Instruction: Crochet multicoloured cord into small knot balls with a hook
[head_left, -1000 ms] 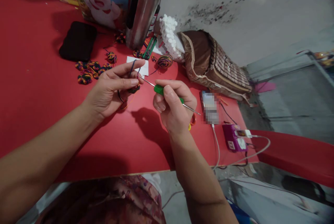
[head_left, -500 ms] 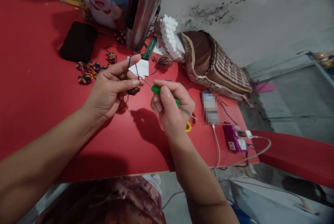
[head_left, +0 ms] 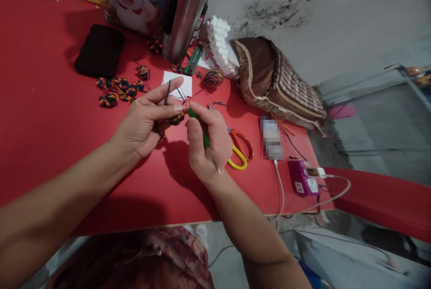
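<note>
Left hand (head_left: 144, 118) pinches a small multicolored crocheted piece (head_left: 175, 119) above the red counter (head_left: 148, 181), dark yarn (head_left: 169, 88) looped over its raised index finger. Right hand (head_left: 212, 138), closed around a green-handled crochet hook (head_left: 205, 139), is just right of the piece. The hook's long axis slants from the right wrist forward and leftward, its front end pointing toward the yarn; whether it has caught the strand, I cannot tell.

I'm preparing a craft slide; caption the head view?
Left hand pinching a multicoloured yarn piece, right hand gripping a green-handled hook, above a red table.
</note>
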A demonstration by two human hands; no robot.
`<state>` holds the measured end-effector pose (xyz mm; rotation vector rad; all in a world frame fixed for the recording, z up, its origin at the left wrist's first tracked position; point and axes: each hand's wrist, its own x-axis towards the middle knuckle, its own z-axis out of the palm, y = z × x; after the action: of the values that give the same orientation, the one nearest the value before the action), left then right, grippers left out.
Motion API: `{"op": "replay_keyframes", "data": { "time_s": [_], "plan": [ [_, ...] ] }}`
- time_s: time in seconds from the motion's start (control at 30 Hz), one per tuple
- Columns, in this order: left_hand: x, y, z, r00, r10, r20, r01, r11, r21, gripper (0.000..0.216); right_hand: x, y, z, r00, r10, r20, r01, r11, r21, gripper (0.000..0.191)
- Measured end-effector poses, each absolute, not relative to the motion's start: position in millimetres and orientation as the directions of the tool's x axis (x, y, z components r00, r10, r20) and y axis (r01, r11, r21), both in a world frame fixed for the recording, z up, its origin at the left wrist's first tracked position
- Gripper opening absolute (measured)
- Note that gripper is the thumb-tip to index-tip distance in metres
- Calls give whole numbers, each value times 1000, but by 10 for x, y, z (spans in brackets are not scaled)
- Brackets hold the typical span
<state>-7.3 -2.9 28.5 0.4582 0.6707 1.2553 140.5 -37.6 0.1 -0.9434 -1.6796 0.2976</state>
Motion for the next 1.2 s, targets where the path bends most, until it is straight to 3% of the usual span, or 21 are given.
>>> {"op": "replay_keyframes", "data": {
  "time_s": [0.23,0.47,0.73,1.2],
  "plan": [
    [-51,-82,301,22,996,-82,-594,79,801,41,1440,-340,9,-20,757,653,398,605,-690,21],
    [-105,-17,299,223,942,-253,-702,335,628,35,1424,-351,-5,-100,656,748,425,708,-564,28],
    [-290,109,257,240,962,-128,-645,257,720,41,1487,-335,-2,-13,792,610,301,585,-753,28],
    [-413,159,280,296,906,-301,-702,420,574,46,1536,-297,88,-43,799,600,237,591,-771,24]
  ]
}}
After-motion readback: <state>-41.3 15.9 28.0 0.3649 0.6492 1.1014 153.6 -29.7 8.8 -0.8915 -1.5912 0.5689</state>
